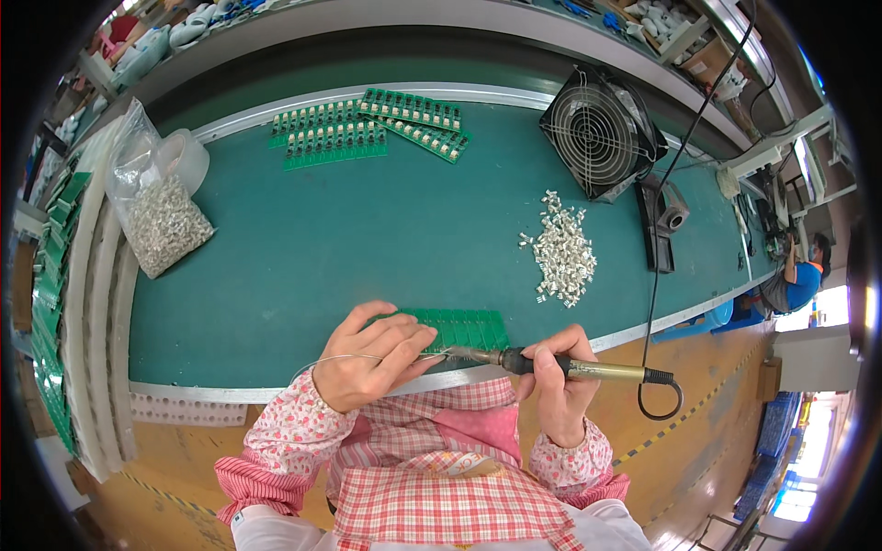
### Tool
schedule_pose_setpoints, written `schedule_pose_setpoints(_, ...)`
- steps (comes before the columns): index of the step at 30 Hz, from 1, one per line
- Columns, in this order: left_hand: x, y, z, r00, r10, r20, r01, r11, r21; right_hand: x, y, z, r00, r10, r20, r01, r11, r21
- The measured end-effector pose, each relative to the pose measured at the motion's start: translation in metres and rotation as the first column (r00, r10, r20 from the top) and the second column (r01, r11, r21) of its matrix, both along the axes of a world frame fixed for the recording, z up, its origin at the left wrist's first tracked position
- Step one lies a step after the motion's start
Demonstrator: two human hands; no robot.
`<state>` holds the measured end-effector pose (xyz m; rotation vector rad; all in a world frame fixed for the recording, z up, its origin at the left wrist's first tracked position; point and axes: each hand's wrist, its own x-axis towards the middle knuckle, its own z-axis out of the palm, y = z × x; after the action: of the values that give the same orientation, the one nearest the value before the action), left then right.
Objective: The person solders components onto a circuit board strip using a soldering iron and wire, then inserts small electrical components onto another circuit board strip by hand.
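Observation:
A green circuit board panel (464,327) lies at the near edge of the green work surface (367,239). My left hand (372,356) rests on its left part and pinches a thin solder wire (326,361) that loops out to the left. My right hand (558,376) grips a soldering iron (588,369) with a brass-coloured handle, and its tip (459,350) points left to the board's near edge, close to my left fingertips. The iron's black cable (663,404) curls off to the right.
Several more green boards (367,129) lie at the back. A pile of small white connectors (562,253) sits to the right, a clear bag of them (161,216) at the left. A black fan (602,129) stands back right. Stacked boards (50,275) line the left. Another person (804,275) is far right.

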<state>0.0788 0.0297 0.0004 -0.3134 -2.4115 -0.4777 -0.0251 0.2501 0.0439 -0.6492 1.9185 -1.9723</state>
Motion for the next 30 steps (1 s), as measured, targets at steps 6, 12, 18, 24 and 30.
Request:
schedule_pose_setpoints(6, 0.001, 0.001, -0.001, 1.0, 0.002, -0.001, -0.002, 1.0, -0.001, 0.0, 0.0, 0.001, 0.999, -0.019, 0.038, 0.02, 1.0, -0.022)
schedule_pose_setpoints(12, 0.001, 0.001, -0.001, 1.0, 0.015, -0.005, -0.015, 1.0, 0.003, -0.003, 0.002, -0.011, 0.983, -0.182, -0.023, 0.176, 0.971, -0.161)
schedule_pose_setpoints(18, -0.002, 0.001, 0.002, 1.0, 0.029, 0.005, -0.029, 0.998, 0.058, -0.011, 0.004, -0.034, 0.831, -0.096, -0.547, 0.179, 0.979, 0.1)
schedule_pose_setpoints(24, -0.008, -0.002, 0.011, 0.997, 0.046, 0.069, -0.056, 0.987, 0.151, -0.008, -0.003, -0.045, 0.807, -0.085, -0.584, 0.189, 0.975, 0.119)
schedule_pose_setpoints(30, -0.002, -0.008, 0.019, 0.979, 0.077, 0.19, -0.129, 0.953, 0.275, -0.011, -0.01, -0.045, 0.817, -0.122, -0.563, 0.202, 0.976, 0.081)
